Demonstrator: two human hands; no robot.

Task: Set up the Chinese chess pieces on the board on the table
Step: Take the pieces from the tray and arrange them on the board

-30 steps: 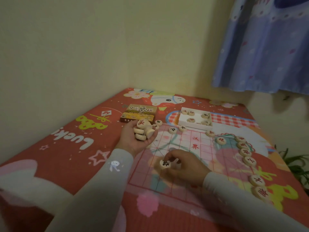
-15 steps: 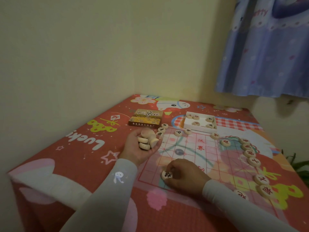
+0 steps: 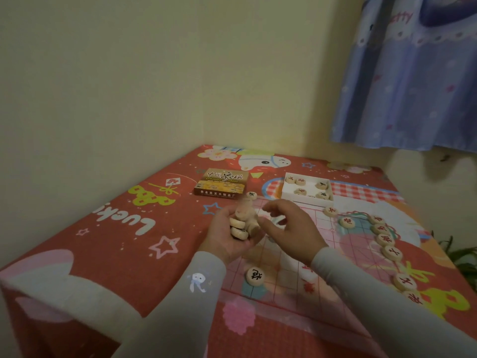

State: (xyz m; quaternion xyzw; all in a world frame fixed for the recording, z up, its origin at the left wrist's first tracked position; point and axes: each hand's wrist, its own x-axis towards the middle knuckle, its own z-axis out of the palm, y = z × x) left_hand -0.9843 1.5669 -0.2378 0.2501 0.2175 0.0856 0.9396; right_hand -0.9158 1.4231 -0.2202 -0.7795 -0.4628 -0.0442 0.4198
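Note:
The chess board (image 3: 325, 229), a thin sheet with a red grid, lies on the red tablecloth. My left hand (image 3: 227, 236) is palm up and holds a pile of wooden pieces (image 3: 238, 226) over the board's far-left part. My right hand (image 3: 290, 228) hovers just to the right of the pile with fingers loosely curled toward it and nothing plainly in them. A black-marked piece (image 3: 255, 276) sits alone on the board's near-left corner. Several red-marked pieces (image 3: 385, 239) line the board's right edge. One more piece (image 3: 251, 195) lies at the far-left corner.
A white tray (image 3: 309, 187) with several pieces stands beyond the board. The yellow-brown box lid (image 3: 222, 183) lies to its left. Walls close the table's left and far sides. A blue curtain (image 3: 413, 73) hangs at the right, above a plant (image 3: 462, 257).
My right hand let go of the black-marked piece on the near-left corner and rose to the pile in my left hand. The left hand stayed where it was.

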